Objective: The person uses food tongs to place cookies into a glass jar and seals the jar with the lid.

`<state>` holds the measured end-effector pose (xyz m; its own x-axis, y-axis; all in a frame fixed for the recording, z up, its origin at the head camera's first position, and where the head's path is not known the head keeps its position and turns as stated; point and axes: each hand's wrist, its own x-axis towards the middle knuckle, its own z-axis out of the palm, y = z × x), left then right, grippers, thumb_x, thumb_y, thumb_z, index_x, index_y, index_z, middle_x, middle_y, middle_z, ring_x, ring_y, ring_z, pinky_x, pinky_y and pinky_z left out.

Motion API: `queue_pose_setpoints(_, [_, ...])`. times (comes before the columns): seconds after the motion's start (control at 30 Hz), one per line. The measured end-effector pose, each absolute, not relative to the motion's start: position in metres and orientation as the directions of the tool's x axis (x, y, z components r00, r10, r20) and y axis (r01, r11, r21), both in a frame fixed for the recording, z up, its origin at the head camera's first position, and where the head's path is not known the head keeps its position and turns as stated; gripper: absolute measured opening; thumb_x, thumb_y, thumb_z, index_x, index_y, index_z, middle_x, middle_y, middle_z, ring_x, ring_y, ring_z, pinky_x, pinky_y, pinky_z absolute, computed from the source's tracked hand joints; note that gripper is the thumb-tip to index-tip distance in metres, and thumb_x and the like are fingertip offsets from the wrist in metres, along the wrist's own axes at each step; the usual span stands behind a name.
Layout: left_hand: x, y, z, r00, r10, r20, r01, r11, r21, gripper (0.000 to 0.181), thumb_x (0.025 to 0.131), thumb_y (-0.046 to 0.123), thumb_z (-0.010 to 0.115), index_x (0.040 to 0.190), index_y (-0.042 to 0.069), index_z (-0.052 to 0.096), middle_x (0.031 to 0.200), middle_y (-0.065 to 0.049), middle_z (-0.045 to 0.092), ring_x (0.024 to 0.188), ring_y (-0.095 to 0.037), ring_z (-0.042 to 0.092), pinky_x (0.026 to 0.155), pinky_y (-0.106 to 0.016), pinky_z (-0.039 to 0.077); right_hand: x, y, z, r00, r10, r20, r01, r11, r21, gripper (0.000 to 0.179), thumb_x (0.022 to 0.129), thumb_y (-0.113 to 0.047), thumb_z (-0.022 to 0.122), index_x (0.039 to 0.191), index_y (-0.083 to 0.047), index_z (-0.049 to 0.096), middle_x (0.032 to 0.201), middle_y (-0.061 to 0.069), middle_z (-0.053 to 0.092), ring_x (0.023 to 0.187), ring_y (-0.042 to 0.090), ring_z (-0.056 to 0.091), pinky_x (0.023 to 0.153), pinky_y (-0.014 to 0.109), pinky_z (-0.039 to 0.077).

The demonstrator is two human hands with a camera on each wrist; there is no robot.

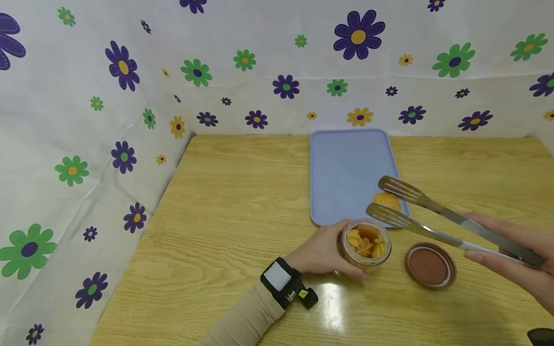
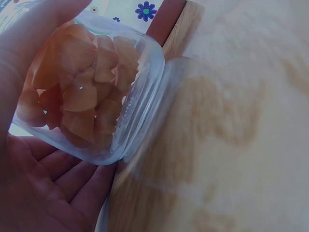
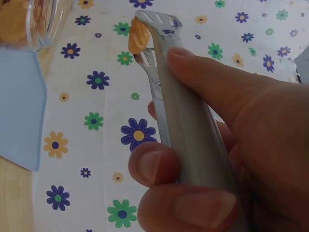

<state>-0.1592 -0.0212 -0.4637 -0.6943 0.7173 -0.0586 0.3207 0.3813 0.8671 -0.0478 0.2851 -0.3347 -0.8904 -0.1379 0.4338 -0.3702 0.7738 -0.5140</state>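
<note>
My left hand (image 1: 318, 254) holds a glass jar (image 1: 377, 261) by its side, thumb and fingers around it; its mouth is uncovered. Ridged orange chips (image 2: 79, 92) fill much of the jar, seen through the glass in the left wrist view. In my right hand (image 1: 525, 274) are metal tongs (image 1: 459, 222) with slotted tips, pointing left over the tray's near right corner. Between the tips sits one ridged orange chip (image 3: 139, 37), held up against the flowered backdrop in the right wrist view.
A blue tray (image 1: 350, 168) lies on the wooden table behind the jar. To the jar's right is a round brown lid (image 1: 430, 265). White cloth (image 1: 259, 29) with printed flowers hangs behind and to the left. A dark object (image 1: 541, 336) shows at the bottom right corner.
</note>
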Motion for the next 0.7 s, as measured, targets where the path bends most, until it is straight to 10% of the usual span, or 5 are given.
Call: queue_pose_setpoints(0.7, [-0.158, -0.021, -0.463, -0.707, 0.705, -0.067, 0.332, 0.414, 0.848, 0.100, 0.061, 0.046, 0.095, 0.148, 0.025, 0.050, 0.131, 0.010, 0.064, 0.121, -0.004, 0.057, 0.104, -0.027, 0.049, -0.039, 0.289, -0.355, -0.929, -0.191, 0.318, -0.315, 0.859, -0.404, 0.067, 0.075, -0.008, 0.087, 0.138, -0.020, 0.069, 0.055, -0.017, 0.029, 0.046, -0.006, 0.022, 0.038, 0.015, 0.019])
